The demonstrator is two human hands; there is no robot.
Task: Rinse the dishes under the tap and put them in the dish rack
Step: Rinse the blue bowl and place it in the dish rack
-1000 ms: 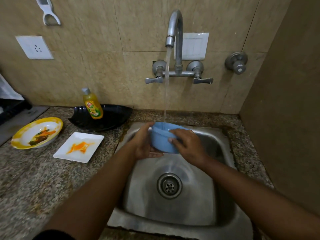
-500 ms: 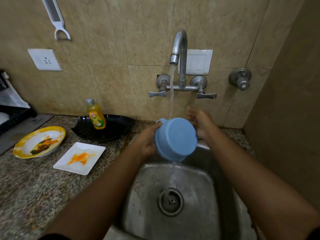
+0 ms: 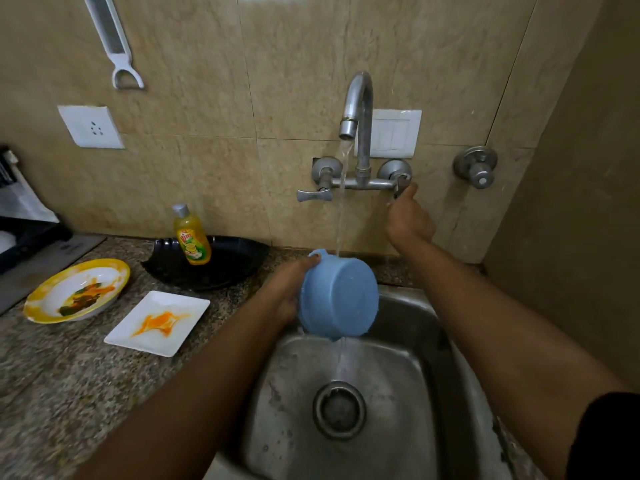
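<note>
Beige wall tiles back a steel sink set in a speckled granite counter. Water runs from the tap onto a blue bowl, which the left hand grips by its rim, tilted above the basin. The right hand closes on the tap's right handle. Two stained plates sit on the counter.

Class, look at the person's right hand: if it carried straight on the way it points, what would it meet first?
The right hand points up toward the wall; it would probably meet the tap's right handle first, seemingly already at its fingertips.
</note>
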